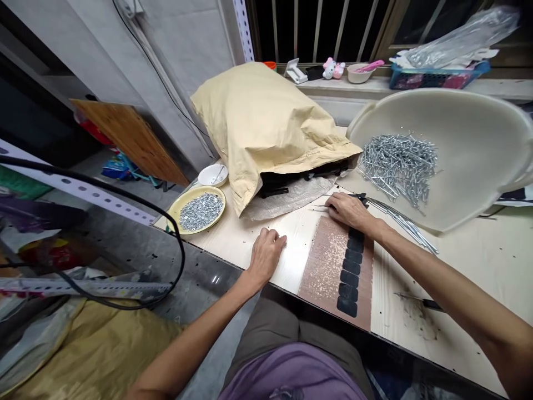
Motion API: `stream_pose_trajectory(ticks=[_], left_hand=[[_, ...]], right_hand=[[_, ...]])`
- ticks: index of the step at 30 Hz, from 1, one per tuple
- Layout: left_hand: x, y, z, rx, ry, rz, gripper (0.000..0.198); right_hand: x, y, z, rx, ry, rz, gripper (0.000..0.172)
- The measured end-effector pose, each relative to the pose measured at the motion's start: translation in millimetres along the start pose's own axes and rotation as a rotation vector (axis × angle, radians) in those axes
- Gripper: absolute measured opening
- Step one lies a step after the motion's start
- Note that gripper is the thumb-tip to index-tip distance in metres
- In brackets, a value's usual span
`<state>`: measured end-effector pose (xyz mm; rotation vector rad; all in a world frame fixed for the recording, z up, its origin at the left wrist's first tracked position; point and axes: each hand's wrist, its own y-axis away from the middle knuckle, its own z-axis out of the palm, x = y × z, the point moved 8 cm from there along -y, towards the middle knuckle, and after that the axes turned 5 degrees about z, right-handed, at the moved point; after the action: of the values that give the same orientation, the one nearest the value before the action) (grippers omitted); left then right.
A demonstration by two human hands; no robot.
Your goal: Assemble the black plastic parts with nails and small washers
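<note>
My left hand (265, 254) is at the front of the table, its fingers curled and the thumb close to the index finger. Anything small in that pinch is too small to make out. My right hand (348, 211) is closed at the far end of a row of black rounded pads (350, 266) on a reddish-brown board (318, 272). Thin metal pins stick out left of its fingers. Black pieces (361, 198) lie just beyond it, and long metal pins (410, 230) are spread to its right. Light speckles cover the board's left part.
A big paper sack (266, 111) with black parts in its mouth stands behind. At left are a yellow dish (174, 214) of small metal pieces and a white bowl (213, 175). A large pale basin (466, 150) holds many pins. A dark-handled knife-like tool (431, 304) lies near my right forearm.
</note>
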<state>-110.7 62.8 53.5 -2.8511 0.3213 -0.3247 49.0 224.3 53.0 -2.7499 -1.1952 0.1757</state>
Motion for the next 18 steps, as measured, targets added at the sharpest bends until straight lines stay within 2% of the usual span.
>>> stream_pose_trajectory(ticks=[5, 10, 14, 18], left_hand=[[6, -5, 2.2, -0.059, -0.005, 0.075, 0.020], [11, -2, 2.7, -0.106, -0.025, 0.135, 0.019], [10, -5, 6.6, -0.084, -0.021, 0.167, 0.020], [7, -10, 5.4, -0.042, 0.039, 0.127, 0.017]], right_hand=[[-1, 26, -44, 0.283, -0.145, 0.097, 0.023], [-20, 67, -75, 0.417, -0.232, 0.156, 0.023], [-39, 94, -74, 0.393, -0.283, 0.232, 0.021], [-63, 105, -62, 0.341, -0.334, 0.223, 0.022]])
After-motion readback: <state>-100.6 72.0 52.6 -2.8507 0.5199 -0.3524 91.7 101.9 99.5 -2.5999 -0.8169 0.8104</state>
